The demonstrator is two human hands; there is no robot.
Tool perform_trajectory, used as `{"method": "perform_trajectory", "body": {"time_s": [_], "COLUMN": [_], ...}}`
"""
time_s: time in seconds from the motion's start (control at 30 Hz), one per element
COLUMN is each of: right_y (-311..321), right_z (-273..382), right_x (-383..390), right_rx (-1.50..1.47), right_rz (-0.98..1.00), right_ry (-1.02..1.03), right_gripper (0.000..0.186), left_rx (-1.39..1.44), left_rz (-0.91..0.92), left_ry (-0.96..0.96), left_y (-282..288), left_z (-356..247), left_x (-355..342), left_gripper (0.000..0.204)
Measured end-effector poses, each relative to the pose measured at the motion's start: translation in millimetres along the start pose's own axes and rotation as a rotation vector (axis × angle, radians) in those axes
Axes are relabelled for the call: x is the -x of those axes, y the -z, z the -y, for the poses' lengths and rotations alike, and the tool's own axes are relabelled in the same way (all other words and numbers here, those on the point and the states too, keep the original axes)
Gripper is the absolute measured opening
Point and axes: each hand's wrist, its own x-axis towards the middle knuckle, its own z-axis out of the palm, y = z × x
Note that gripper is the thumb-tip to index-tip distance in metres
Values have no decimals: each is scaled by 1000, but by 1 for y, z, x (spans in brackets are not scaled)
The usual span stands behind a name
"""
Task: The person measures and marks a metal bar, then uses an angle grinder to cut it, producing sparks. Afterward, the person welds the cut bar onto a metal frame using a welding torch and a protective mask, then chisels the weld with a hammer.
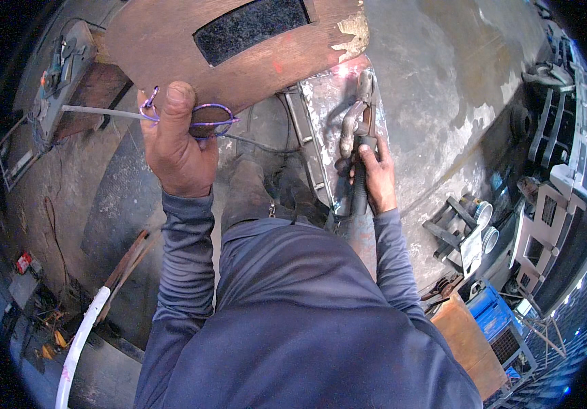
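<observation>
My left hand [183,146] is raised, its thumb and fingers closed on glasses with a thin purple frame and a dark lens [210,121]. A thin grey rod [102,111] runs up behind this hand; whether the hand touches it I cannot tell. My right hand [378,174] is wrapped round the black ribbed handle [359,194] of a tool with worn metal jaws, which looks like a welding electrode holder. Its jaws [353,126] lie over a paint-stained metal surface [322,102]. Ahead of both hands is a brown board [157,34] with a dark rectangular pane [252,31].
On the left stands a small bench [79,95] with tools on it. A white bent tube [82,344] rises at the lower left. At the right are a metal frame with cans [467,228], a blue machine [491,310] and vehicle parts [552,218]. A dark cable [259,144] crosses the floor.
</observation>
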Motion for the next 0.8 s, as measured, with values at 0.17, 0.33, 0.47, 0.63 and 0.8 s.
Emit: {"method": "perform_trajectory", "body": {"time_s": [0.17,0.33,0.47,0.63,0.8], "right_y": [1,-5,-12,-56,-127], "right_z": [-7,-1,20,32,57], "right_x": [-3,6,17,-4,-41], "right_rx": [16,-75,-181,-300,-467], "right_rz": [6,-18,-1,65,115], "right_ry": [6,-17,-23,57,42], "right_gripper": [58,57,60,55,53], "left_rx": [241,-566,-391,352,281], "left_rz": [-19,113,342,480,654], "left_ry": [153,-451,-176,880,945], "left_y": [-6,-3,34,45,34], "left_z": [-11,-5,21,43,54], "left_x": [-2,-10,-8,17,36], "left_gripper": [31,24,27,50,20]}}
